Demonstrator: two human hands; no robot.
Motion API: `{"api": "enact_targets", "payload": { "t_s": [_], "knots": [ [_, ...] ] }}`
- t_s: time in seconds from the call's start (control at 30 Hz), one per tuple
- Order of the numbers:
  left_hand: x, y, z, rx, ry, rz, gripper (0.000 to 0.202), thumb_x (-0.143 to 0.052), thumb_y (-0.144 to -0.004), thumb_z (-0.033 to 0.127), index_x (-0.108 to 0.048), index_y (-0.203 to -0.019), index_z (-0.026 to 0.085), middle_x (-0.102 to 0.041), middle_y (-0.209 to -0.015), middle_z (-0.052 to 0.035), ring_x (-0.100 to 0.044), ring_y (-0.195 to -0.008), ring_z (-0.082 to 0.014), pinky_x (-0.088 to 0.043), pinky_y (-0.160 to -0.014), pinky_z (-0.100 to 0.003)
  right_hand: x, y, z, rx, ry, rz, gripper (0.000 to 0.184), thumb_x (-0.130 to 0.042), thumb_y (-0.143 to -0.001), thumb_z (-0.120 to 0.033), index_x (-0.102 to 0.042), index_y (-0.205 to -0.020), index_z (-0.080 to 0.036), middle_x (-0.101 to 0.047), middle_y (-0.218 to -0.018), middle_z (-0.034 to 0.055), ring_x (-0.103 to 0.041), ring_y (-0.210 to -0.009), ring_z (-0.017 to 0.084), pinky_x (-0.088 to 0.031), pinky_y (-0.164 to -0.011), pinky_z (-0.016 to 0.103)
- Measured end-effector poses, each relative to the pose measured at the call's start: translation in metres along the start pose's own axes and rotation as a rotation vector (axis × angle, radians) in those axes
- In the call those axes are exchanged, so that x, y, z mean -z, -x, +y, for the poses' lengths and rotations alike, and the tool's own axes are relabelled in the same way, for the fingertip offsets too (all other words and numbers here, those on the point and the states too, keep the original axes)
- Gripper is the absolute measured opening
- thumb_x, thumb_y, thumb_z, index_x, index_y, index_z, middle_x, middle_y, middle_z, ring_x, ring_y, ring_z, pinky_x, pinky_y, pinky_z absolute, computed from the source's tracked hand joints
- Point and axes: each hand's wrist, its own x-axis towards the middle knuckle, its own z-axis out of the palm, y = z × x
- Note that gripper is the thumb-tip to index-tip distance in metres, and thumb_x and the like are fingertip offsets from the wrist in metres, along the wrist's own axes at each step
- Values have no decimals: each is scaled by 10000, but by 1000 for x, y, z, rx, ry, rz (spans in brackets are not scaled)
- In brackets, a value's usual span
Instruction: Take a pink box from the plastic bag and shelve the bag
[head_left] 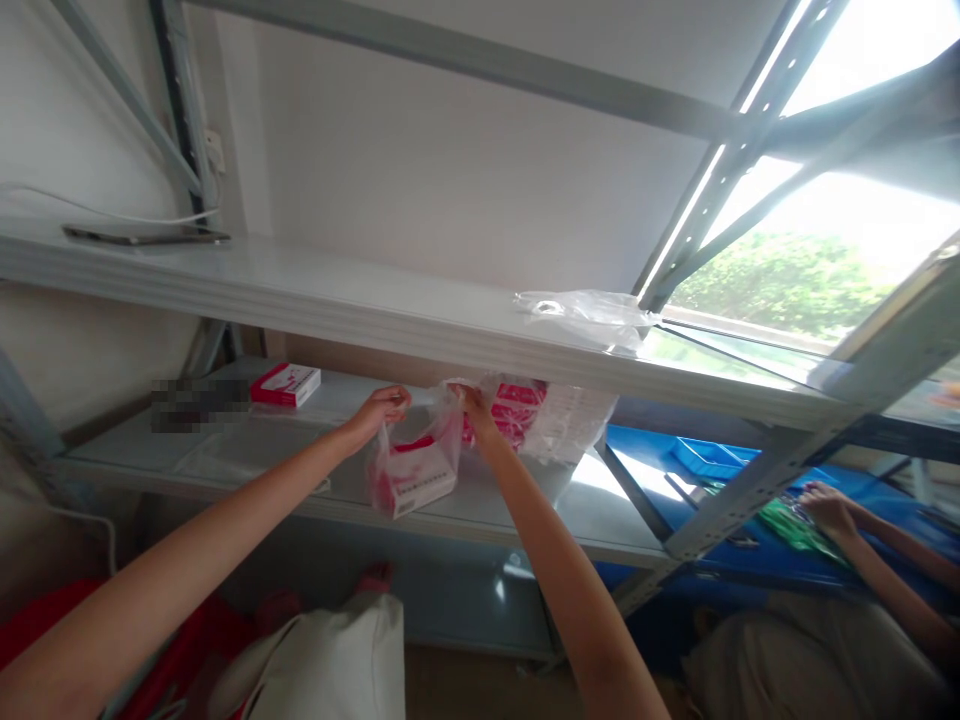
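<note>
A clear plastic bag (448,440) hangs between my two hands over the middle shelf, with a red and white box (424,480) inside it. My left hand (382,410) is closed on the bag's left handle. With closed fingers my right hand (474,405) grips the other side of the bag's top. Just behind my right hand, several red packs (519,412) lie in clear wrapping. Another red and white box (286,384) rests farther left on the same shelf.
A flat dark device (146,236) and a crumpled clear bag (585,312) lie on the upper shelf (337,300). Metal rack posts stand on both sides. At right, another person's hands (829,508) work with green material (799,525) at a blue table. A pale bag (330,660) is below.
</note>
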Motion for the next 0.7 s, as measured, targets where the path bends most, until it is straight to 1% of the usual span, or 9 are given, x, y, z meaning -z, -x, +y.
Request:
{"api": "enact_targets", "payload": {
  "t_s": [0.07,0.13,0.2,0.27,0.37,0.43,0.5,0.6,0.7],
  "knots": [
    [3,-8,5,11,11,-3,140,-573,-515,179,-562,-654,162,-497,-633,41,-474,-547,-84,-420,-585,-218,2,5,-4,-73,-56,-50,523,-359,-815,-647,-639,-875,-209,-669,-897,85,-623,-894,206,-493,-787,325],
    [3,-17,3,1,22,5,139,-582,-498,179,-554,-634,162,-496,-641,38,-469,-547,-82,-408,-566,-212,0,8,-8,-123,-58,-104,573,-323,-821,-680,-626,-765,-197,-633,-730,78,-617,-734,193,-496,-700,311],
    [1,-23,-3,-24,35,32,134,-591,-520,199,-549,-643,168,-486,-622,40,-458,-528,-81,-410,-563,-219,-6,11,-9,-121,-2,-103,557,-356,-813,-677,-592,-680,-191,-570,-625,54,-568,-619,173,-477,-620,297],
    [0,-23,-11,-66,35,78,147,-594,-571,242,-561,-697,174,-520,-638,26,-494,-549,-98,-438,-599,-244,-10,16,-7,-106,38,-73,475,-428,-805,-615,-580,-666,-187,-554,-625,46,-547,-608,167,-466,-598,292],
    [10,-6,-20,-164,-31,98,289,-581,-687,354,-614,-911,174,-655,-881,-58,-624,-793,-181,-484,-767,-321,-7,37,4,-67,30,-90,311,-470,-801,-430,-637,-921,-196,-645,-925,84,-603,-882,206,-495,-757,313],
    [29,13,-25,-251,-132,75,422,-536,-783,417,-586,-1133,187,-610,-1209,-112,-572,-1114,-240,-436,-947,-377,3,58,15,-33,14,-74,424,-428,-797,-318,-558,-1192,-236,-576,-1246,77,-509,-1181,206,-439,-950,341],
    [53,31,-36,-289,-245,117,491,-488,-845,470,-523,-1258,208,-486,-1393,-120,-438,-1293,-264,-357,-1052,-423,16,81,27,-37,-16,26,577,-331,-816,-252,-381,-1391,-237,-423,-1434,72,-357,-1345,178,-347,-1063,370],
    [83,46,-63,-226,-444,75,598,-494,-846,539,-448,-1346,213,-417,-1455,-134,-337,-1367,-292,-318,-1083,-465,31,116,47,-67,-30,148,653,-150,-858,-201,-102,-1509,-191,-253,-1533,82,-238,-1412,155,-308,-1096,407],
    [83,40,-91,-227,-583,24,680,-537,-827,546,-373,-1405,227,-350,-1493,-144,-303,-1385,-302,-342,-1067,-458,31,138,63,-59,40,128,619,-5,-899,-222,-13,-1517,-197,-176,-1560,61,-175,-1429,144,-294,-1106,424]
  ]
}}
